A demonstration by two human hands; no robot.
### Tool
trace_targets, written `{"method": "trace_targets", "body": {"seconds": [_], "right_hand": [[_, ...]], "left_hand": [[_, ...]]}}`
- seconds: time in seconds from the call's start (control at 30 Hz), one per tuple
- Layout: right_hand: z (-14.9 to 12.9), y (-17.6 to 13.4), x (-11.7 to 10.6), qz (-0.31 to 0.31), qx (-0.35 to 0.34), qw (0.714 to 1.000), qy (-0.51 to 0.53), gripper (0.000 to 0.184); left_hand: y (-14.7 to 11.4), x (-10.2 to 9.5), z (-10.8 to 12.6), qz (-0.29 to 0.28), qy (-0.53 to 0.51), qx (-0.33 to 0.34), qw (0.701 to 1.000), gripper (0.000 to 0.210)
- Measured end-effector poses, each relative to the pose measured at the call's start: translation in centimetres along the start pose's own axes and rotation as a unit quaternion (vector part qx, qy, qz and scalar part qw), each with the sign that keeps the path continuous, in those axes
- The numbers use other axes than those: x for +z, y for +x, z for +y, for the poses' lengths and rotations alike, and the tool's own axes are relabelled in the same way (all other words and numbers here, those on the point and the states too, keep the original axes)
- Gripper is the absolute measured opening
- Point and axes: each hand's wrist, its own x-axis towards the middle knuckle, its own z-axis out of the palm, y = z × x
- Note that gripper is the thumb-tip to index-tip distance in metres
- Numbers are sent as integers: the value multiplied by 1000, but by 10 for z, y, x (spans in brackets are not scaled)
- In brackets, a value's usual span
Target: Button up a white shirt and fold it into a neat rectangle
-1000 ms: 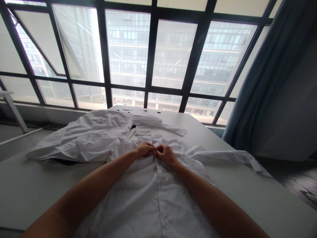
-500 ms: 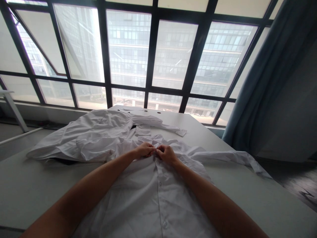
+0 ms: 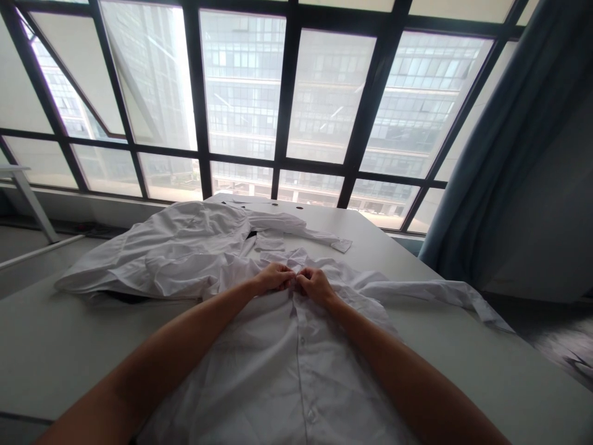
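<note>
Head view, left to right. A heap of further white garments (image 3: 176, 253) lies on the far left of the grey table (image 3: 55, 352), touching the shirt in hand. The white shirt (image 3: 287, 371) lies flat, front up, before the person, its placket (image 3: 300, 346) with closed buttons running toward the collar end; one sleeve (image 3: 430, 290) trails off to the right. The left hand (image 3: 273, 277) and the right hand (image 3: 315, 284) meet at the upper end of the placket, knuckles almost touching, fingers curled together and pinched on the cloth edges; whether a button sits between the fingertips cannot be told. The step in hand appears to be the fastening of a button near the collar. The next move probably calls for fine fingertip work: one edge held taut while the button is pushed through its hole. A curtain (image 3: 500, 136) hangs at the right.
</note>
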Motion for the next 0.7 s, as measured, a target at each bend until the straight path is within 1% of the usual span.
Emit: {"method": "trace_targets", "body": {"seconds": [0.1,0.17,0.27,0.33,0.4,0.47,0.5,0.53,0.57,0.63,0.7], "right_hand": [[-4,0,-1,7,12,1000,-18,14],[-5,1,-1,4,29,999,-12,14],[-6,2,-2,-19,51,999,4,15],[-6,2,-3,-29,51,998,-18,16],[-7,1,-7,0,22,996,-91,15],[-7,-1,-13,51,-29,978,-200,17],[-6,-1,-16,67,-52,963,-257,20],[-4,-2,-20,72,-62,946,-310,26],[-3,-2,-24,62,-54,931,-355,33],[0,-2,-32,15,-1,910,-415,47],[2,1,-40,-39,52,895,-440,59]], "left_hand": [[1,0,-1,1,10,11,1000,28],[2,1,-2,14,34,12,999,27],[2,4,-4,50,124,34,990,26],[0,4,-4,95,234,74,965,23],[-3,2,-4,127,358,114,918,22],[-5,-2,-5,137,455,119,872,29],[-6,-5,-6,135,485,102,858,38],[-6,-9,-9,128,503,75,852,47],[-5,-12,-11,117,511,45,851,56],[-2,-20,-18,83,509,-2,857,67],[4,-31,-23,52,494,-11,868,67]]}}
